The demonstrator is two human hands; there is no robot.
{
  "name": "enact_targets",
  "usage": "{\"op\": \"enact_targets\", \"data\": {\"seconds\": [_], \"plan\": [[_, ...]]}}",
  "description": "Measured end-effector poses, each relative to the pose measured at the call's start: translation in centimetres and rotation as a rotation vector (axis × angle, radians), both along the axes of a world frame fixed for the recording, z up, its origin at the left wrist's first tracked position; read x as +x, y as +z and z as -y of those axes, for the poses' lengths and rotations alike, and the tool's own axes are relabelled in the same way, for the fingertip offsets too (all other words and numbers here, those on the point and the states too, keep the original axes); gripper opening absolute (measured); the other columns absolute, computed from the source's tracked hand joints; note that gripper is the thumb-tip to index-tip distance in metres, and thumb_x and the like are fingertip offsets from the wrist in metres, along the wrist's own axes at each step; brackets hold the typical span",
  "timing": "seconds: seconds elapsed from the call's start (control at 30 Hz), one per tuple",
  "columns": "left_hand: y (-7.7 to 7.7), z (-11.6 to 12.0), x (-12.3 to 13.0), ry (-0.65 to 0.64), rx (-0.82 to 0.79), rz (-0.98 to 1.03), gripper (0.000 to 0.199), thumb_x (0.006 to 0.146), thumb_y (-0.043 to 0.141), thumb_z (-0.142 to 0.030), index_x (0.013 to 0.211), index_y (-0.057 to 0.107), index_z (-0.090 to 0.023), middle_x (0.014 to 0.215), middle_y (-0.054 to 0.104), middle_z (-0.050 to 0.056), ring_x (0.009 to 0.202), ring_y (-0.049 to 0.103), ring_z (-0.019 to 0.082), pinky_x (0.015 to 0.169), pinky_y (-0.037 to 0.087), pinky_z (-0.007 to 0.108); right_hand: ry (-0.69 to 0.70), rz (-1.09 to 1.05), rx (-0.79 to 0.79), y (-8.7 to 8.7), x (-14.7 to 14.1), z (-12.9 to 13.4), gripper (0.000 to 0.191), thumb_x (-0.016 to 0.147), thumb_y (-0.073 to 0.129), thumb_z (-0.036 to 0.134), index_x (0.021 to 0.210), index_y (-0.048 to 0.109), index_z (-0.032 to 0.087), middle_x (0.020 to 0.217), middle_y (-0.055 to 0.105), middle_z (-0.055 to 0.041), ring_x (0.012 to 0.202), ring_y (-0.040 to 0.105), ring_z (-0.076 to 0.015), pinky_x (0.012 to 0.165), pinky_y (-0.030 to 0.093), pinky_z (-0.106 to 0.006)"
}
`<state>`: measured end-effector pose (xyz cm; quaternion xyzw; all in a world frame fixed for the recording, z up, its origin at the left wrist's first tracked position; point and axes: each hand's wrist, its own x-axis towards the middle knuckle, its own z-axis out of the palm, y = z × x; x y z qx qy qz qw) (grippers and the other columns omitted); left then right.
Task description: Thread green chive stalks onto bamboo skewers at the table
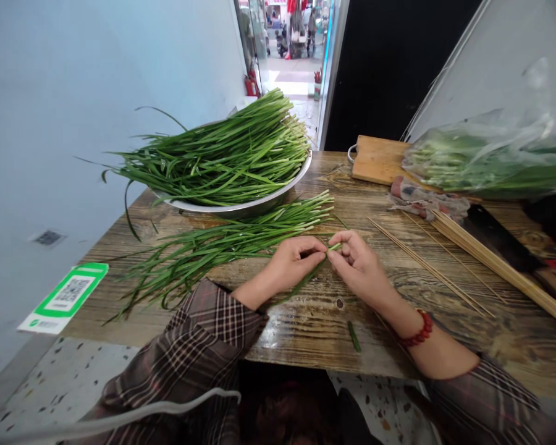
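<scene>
at your far left, a green-and-white card with a square code (69, 298) sits at the table's corner. right of it, a loose pile of long green stalks (231, 232) lies across the wooden table (301, 337), leafy tips toward your left and paler ends toward your right. just behind that pile stands a wide metal bowl (278, 201), heaped with more green stalks (222, 157) that spill over its left rim. in front of the pile, your left hand (294, 262) has its thumb and fingers closed in a pinch on a single stalk (303, 283), which trails down and leftward above the table. your right hand (359, 266), fingertips nearly touching the left's, pinches the same stalk near its pale end, the other fingers curled. below your hands lies a short green piece (353, 337). further right, a few thin sticks (430, 269) lie apart from a wooden board (380, 159), a thick bundle of sticks (500, 266), a dark-bladed knife (498, 240) and a clear plastic bag of greens (491, 154).
</scene>
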<state>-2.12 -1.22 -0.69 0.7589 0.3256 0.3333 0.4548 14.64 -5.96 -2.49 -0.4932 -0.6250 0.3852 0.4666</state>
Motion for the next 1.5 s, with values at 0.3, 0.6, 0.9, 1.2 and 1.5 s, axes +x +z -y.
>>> {"op": "enact_targets", "data": {"seconds": [0.3, 0.6, 0.9, 1.2, 1.5], "plan": [[0.3, -2.0, -1.0, 0.157, 0.176, -0.148, 0.022, 0.087, 0.055, -0.025, 0.098, 0.071, -0.015, 0.095, 0.071, 0.008, 0.087, 0.064, 0.018, 0.081, 0.048, 0.030, -0.105, -0.119, -0.114, 0.5, 1.7, -1.3, 0.031, 0.086, 0.056, 0.041, 0.103, 0.058, 0.016, 0.057, 0.048, 0.0058, 0.045, 0.040, -0.0077, 0.043, 0.030, -0.021], [-2.1, -3.9, 0.2, 0.078, 0.307, -0.338, 0.016, 0.080, 0.059, -0.015, 0.092, 0.071, -0.016, 0.084, 0.065, 0.004, 0.077, 0.058, 0.015, 0.073, 0.044, 0.027, -0.105, -0.138, -0.154, 1.6, 3.2, -1.8, 0.031, 0.082, 0.060, 0.045, 0.090, 0.060, 0.016, 0.053, 0.046, 0.0076, 0.038, 0.037, -0.0045, 0.035, 0.029, -0.018], [-2.1, -3.3, 1.0, 0.038, 0.451, -0.571, 0.008, 0.078, 0.057, -0.013, 0.074, 0.062, -0.017, 0.079, 0.056, 0.004, 0.078, 0.053, 0.017, 0.070, 0.040, 0.028, -0.036, -0.032, -0.100, 0.8, 3.3, -1.8, 0.028, 0.086, 0.056, 0.042, 0.094, 0.060, 0.015, 0.054, 0.048, 0.0075, 0.036, 0.041, -0.0057, 0.035, 0.031, -0.019], [-1.1, -3.0, 0.0, 0.214, -0.147, 0.019, 0.010, 0.073, 0.053, -0.015, 0.082, 0.055, -0.013, 0.068, 0.060, -0.001, 0.052, 0.052, 0.007, 0.053, 0.039, 0.019, -0.045, -0.042, -0.110, 0.4, 3.0, -1.7, 0.028, 0.086, 0.055, 0.041, 0.094, 0.060, 0.016, 0.054, 0.048, 0.0072, 0.036, 0.040, -0.0055, 0.034, 0.032, -0.018], [-0.4, -2.4, -0.2, 0.242, -0.248, 0.103, 0.021, 0.075, 0.064, -0.031, 0.083, 0.067, -0.012, 0.056, 0.052, -0.004, 0.044, 0.040, 0.004, 0.044, 0.031, 0.017, -0.017, -0.025, -0.095, 0.7, 2.4, -1.2, 0.028, 0.086, 0.055, 0.040, 0.096, 0.063, 0.015, 0.054, 0.046, 0.0067, 0.040, 0.040, -0.0067, 0.037, 0.032, -0.019]]}}
